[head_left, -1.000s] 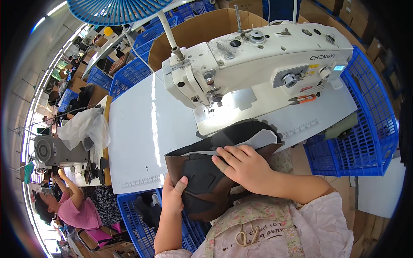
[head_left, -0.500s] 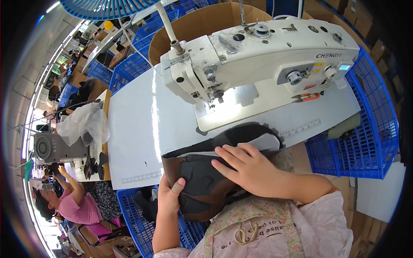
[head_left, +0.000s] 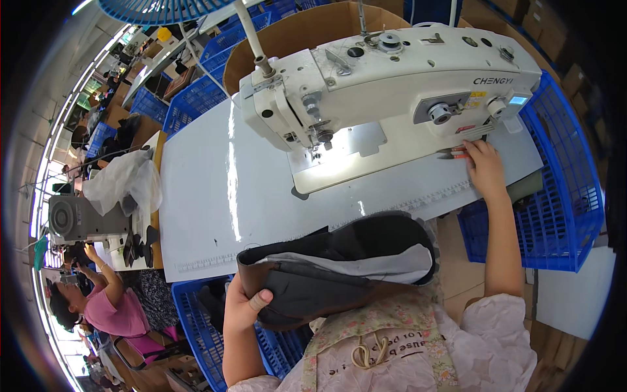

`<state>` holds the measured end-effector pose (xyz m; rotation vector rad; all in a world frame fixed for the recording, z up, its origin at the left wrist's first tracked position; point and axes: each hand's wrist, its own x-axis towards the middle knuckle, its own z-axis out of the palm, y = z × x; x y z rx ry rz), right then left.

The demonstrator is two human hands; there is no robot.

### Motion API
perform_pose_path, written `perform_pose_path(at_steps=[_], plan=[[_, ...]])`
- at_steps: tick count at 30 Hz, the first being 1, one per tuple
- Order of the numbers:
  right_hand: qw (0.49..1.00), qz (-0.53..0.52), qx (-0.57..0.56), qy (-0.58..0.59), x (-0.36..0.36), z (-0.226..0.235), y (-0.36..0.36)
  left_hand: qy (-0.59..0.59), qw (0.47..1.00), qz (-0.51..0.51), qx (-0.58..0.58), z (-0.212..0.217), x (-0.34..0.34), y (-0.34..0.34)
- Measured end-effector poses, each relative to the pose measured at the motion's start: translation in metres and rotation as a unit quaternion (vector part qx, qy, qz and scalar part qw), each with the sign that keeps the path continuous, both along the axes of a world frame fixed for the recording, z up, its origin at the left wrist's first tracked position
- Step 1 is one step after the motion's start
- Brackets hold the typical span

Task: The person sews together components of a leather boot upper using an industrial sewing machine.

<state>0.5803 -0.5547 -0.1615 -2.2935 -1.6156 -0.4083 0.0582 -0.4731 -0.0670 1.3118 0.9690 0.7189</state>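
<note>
My left hand (head_left: 244,307) grips the left end of a dark black and brown sewn piece (head_left: 307,291), thumb on top. It looks like a bag, held at the table's front edge above my lap. Its upper side gapes, showing a whitish inner layer (head_left: 382,266). Across the table, my right hand (head_left: 486,170) has its fingers closed around the orange handles of thread snips (head_left: 450,154). These lie beside the base of a white sewing machine (head_left: 392,81), blades pointing left. The fingers hide part of the handles.
The white worktable (head_left: 196,196) has ruler markings along its front edge. A blue crate (head_left: 562,222) stands at the right, another blue crate (head_left: 196,307) below the table's left. A co-worker in a pink top (head_left: 117,304) sits at the far left by another machine (head_left: 81,219).
My right hand has left the sewn piece and reached up and right to the thread snips. The sewn piece, kept in my left hand, now shows more of its gaping top.
</note>
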Motion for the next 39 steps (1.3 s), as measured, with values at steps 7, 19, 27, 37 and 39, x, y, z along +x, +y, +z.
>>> perform_pose_path(at_steps=[7, 19, 27, 37, 39], plan=[[0.997, 0.055, -0.013, 0.056, -0.004, 0.014, 0.001, -0.014, 0.999, -0.030, 0.001, 0.001, -0.001, -0.008], [0.918, 0.362, 0.055, 0.151, -0.134, 0.099, 0.020, -0.006, 0.998, -0.054, 0.007, 0.003, 0.000, -0.006], [0.847, 0.497, 0.128, 0.138, -0.155, 0.096, 0.035, -0.011, 0.997, -0.070, 0.006, 0.004, 0.003, -0.010], [0.839, 0.512, 0.110, 0.147, -0.162, 0.097, 0.048, -0.018, 0.997, -0.077, -0.004, 0.002, -0.002, -0.004], [0.851, 0.480, 0.129, 0.173, -0.151, 0.095, 0.059, -0.021, 0.997, -0.067, -0.008, 0.002, -0.007, -0.001]])
